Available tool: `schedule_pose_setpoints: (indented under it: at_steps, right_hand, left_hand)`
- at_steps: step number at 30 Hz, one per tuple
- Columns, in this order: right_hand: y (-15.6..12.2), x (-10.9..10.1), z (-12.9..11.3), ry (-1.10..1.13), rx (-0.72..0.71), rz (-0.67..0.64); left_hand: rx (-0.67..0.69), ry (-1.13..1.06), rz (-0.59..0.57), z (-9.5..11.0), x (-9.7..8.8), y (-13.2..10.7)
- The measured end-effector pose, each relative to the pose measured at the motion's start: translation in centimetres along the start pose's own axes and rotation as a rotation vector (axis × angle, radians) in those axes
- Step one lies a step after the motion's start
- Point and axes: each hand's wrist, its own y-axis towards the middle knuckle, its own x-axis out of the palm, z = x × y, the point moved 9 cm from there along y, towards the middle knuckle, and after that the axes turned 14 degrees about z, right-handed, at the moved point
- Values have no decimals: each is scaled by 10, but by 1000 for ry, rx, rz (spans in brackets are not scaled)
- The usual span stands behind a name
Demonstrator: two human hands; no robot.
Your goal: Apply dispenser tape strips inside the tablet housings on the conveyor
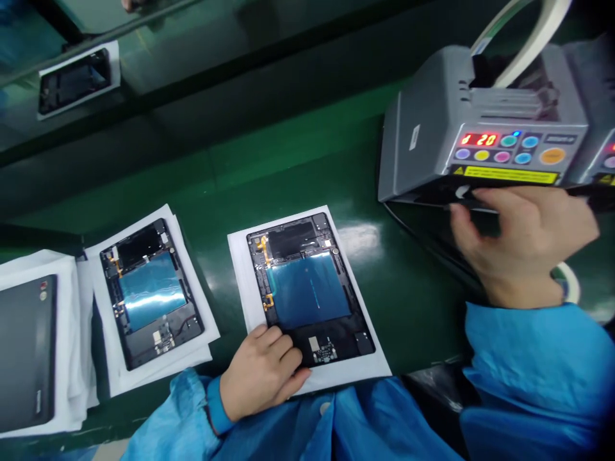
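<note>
A green counter (423, 301) spreads across the view. On its right stands a grey dispenser (427, 134), a white loop (527, 54) in its top. Mid-counter, white paper (241, 266) carries an opened tablet (339, 333), its black shell holding a blue panel (307, 288). The person's right hand (533, 240) sets thumb and forefinger around a white tab (462, 192), pinch uncertain; the left hand (262, 371) curls its fingers at the tablet's lower corner, grip unclear.

Single head-worn view, close above the green bench (408, 294), facing forward and down
</note>
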Motion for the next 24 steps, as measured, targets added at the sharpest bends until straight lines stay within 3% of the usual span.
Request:
schedule_pose_setpoints:
  at_steps: [4, 7, 9, 13, 16, 21, 24]
  right_hand:
    - [8, 1, -1, 33, -58, 54]
    - [21, -12, -11, 99, -32, 45]
    - [34, -19, -30, 193, -7, -52]
    - [49, -6, -100, 589, -79, -447]
    - [43, 13, -133, 739, -85, -535]
    - [14, 39, -134, 872, 150, -566]
    - [5, 43, -127, 882, 239, -590]
  left_hand:
    - [-7, -1, 7, -1, 0, -1]
    - [-8, 3, 25, 1, 0, -1]
    - [-11, 11, 28, 1, -1, -1]
    - [5, 37, 3, 2, -1, 1]
    - [39, 37, -32, 2, -2, 11]
    - [56, 132, -39, -6, -3, 50]
    - [25, 213, 42, -17, -6, 79]
